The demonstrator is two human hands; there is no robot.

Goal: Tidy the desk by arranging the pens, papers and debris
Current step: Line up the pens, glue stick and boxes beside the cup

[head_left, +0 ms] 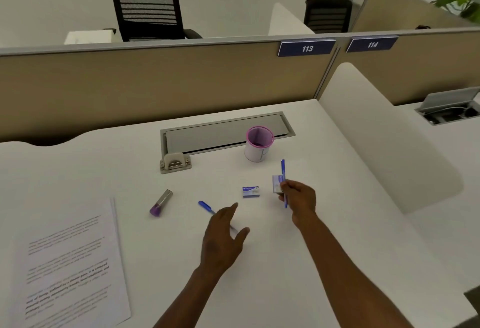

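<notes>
My right hand holds a blue pen upright together with a small blue-and-white box, a little in front of the pink-rimmed pen cup. My left hand hovers open over a second blue pen lying on the white desk; its fingers cover the pen's near end. Another small blue-and-white box lies between the hands. A silver tube with a purple end lies to the left. Printed papers are stacked at the near left.
A grey cable tray lid is set into the desk behind the cup, with a beige hole punch at its left end. A tan partition bounds the back. A white curved divider stands on the right.
</notes>
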